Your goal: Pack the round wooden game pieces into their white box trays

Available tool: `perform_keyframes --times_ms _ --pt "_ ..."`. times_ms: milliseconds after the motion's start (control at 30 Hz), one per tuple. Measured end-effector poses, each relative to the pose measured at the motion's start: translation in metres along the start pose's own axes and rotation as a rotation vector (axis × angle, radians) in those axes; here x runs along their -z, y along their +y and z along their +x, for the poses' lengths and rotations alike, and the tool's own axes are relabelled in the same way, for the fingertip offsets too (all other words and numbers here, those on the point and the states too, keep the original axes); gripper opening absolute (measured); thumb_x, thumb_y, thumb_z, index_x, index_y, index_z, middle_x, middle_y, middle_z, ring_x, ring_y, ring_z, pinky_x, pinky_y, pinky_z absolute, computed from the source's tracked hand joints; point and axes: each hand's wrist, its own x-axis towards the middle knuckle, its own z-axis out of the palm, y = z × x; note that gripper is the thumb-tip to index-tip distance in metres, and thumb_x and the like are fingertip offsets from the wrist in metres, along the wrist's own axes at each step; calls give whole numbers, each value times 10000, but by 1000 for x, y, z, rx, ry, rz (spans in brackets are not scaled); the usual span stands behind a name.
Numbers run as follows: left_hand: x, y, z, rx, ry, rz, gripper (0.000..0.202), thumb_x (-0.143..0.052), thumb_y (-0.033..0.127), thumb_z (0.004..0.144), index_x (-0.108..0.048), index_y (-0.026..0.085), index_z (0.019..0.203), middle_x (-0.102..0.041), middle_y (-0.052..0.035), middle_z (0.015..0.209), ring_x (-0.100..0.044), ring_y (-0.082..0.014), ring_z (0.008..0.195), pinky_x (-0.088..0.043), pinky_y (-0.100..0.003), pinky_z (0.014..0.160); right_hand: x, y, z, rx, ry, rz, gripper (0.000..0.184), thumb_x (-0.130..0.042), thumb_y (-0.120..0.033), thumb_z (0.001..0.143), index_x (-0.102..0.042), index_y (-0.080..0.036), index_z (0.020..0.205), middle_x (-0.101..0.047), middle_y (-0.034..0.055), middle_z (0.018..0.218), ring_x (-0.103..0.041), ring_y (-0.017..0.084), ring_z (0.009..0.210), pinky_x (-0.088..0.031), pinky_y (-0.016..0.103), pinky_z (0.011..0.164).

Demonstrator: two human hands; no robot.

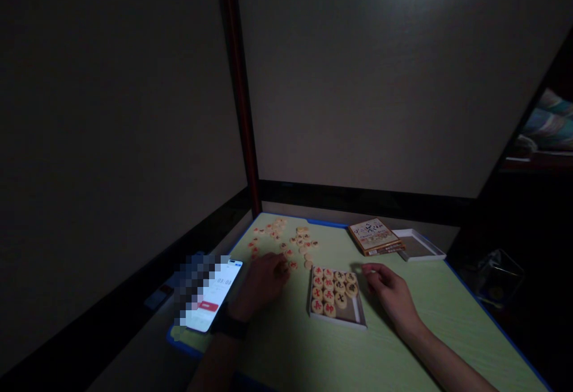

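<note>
A shallow white box tray point(338, 321) stands on the green table, with rows of round xiangqi pieces in it. Pieces with red characters point(329, 309) fill its left columns, and black ones point(341, 300) sit to the right. Bare tray floor shows at the lower right. My left hand point(264, 275), with a dark band at the wrist, is left of the tray among loose pieces. Its fingers are pinched together, and what they hold is hidden. Beside its fingertips lies a red piece point(293, 265). My right hand point(389, 290) hovers by the tray's right edge, fingers loosely bent and apart, holding nothing visible.
Many loose xiangqi pieces point(301, 241) lie scattered over the table's far left. A printed box point(375, 235) rests at the back, beside an open white tray point(423, 255). A lit phone point(215, 296) lies at the left edge. Walls border the table behind.
</note>
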Motion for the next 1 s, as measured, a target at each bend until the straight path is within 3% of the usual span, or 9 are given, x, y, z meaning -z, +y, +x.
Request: perform_keyframes --times_ms 200,733,867,1000 --pt "-2 -10 -1 -19 -16 30 120 -566 235 816 -657 180 761 -675 -47 825 -591 -178 768 -382 -282 689 0 2 0 -28 -17 4 405 -594 -493 620 -664 -148 820 -539 -26 492 -457 146 463 -332 260 454" --pt "-3 -12 -1 8 -96 27 99 -596 203 746 -674 182 804 -683 -47 843 -602 -187 789 -383 -277 685 -1 0 -1 -33 -12 -13 392 -572 -472 606 -664 -151 812 -537 -29 486 -453 149 472 -326 264 462" --pt "1 -9 -2 17 -67 -14 124 -594 201 761 -688 189 840 -699 -41 845 -620 -185 791 -413 -278 696 0 0 -1 -24 -13 -22 392 -570 -472 613 -664 -152 819 -539 -27 499 -459 154 485 -328 268 472" --pt "-1 -4 -1 -10 14 -197 137 -614 231 786 -702 191 883 -712 -35 868 -647 -171 781 -466 -269 692 2 4 1 8 28 -49 391 -571 -477 647 -664 -150 841 -533 -26 498 -453 155 490 -340 271 482"
